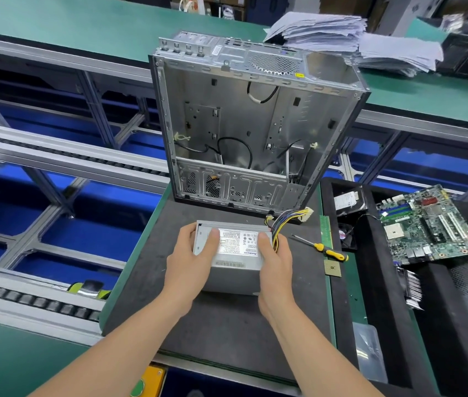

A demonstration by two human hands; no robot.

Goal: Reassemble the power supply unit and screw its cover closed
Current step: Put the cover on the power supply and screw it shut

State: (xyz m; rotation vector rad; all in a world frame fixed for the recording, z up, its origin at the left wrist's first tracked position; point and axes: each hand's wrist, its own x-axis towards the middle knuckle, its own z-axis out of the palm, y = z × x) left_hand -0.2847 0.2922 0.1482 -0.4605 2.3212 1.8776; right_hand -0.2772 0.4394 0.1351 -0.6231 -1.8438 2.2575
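Fingers point(214, 237) around power supply point(237, 249) (both sides)

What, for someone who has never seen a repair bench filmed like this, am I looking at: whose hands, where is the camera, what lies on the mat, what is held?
There is one picture, from a wide-angle camera on a person's head, looking down at their own bare hands; no machine is involved. The left hand and right hand grip a grey metal power supply box from both sides, thumbs on its labelled top, on or just above a dark grey mat. Coloured wires trail from its far right corner. Behind it stands an opened silver computer case. To the right lie a screwdriver with a yellow and black handle and, on a black tray, a green circuit board.
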